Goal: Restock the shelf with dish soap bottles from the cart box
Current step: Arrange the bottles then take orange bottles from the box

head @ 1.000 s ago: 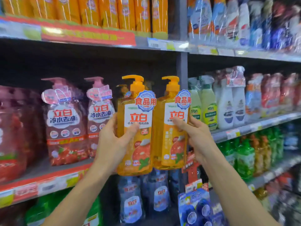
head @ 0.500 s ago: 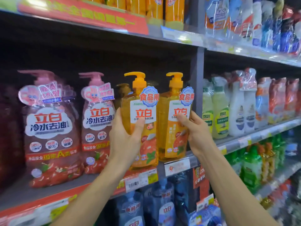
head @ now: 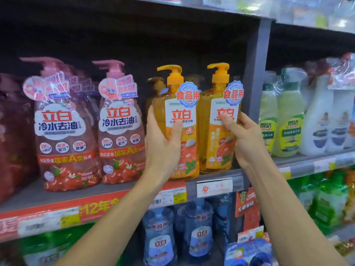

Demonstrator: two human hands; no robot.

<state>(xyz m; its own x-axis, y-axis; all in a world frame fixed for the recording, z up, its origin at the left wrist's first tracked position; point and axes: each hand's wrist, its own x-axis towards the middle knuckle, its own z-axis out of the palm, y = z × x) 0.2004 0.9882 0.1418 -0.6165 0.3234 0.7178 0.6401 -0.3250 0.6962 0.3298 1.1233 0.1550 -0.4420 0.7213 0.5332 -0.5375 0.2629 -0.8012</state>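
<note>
- The left hand (head: 163, 148) grips one orange dish soap bottle (head: 180, 129); it stands at the shelf (head: 115, 191) front edge.
- The right hand (head: 247, 139) grips the second orange bottle (head: 221, 131), near the shelf's right end.

L hand (head: 163, 148) wraps the left orange bottle (head: 181, 131), thumb across its label; R hand (head: 247, 139) grips the right orange bottle (head: 219, 129) the same way. Both bottles upright, side by side, touching, bases at the front edge of the grey shelf (head: 57, 194). Two pink pump bottles (head: 119, 127) stand just left. Pale green bottles (head: 288, 120) sit beyond the shelf upright (head: 255, 73), blue bottles (head: 197, 233) on the shelf below.
</note>
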